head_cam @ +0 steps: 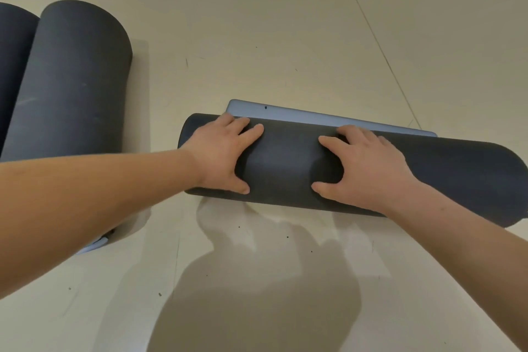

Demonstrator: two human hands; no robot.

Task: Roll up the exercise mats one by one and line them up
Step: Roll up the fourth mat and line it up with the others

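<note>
Dark grey and nearly rolled, the foam exercise mat (pixel 285 168) lies on the pale floor (pixel 285 23), with only a narrow light blue strip of its inner face (pixel 285 115) flat beyond the roll; two finished dark grey rolls (pixel 71 80) lie side by side to the left. We press our left hand (pixel 225 154) and right hand (pixel 368 171) on top, each grip apart, fingers spread and denting the foam rather than clamping it. To finish well, we judge, both sides need equal forward pressure so the last strip tucks tight and the ends come out flush.
</note>
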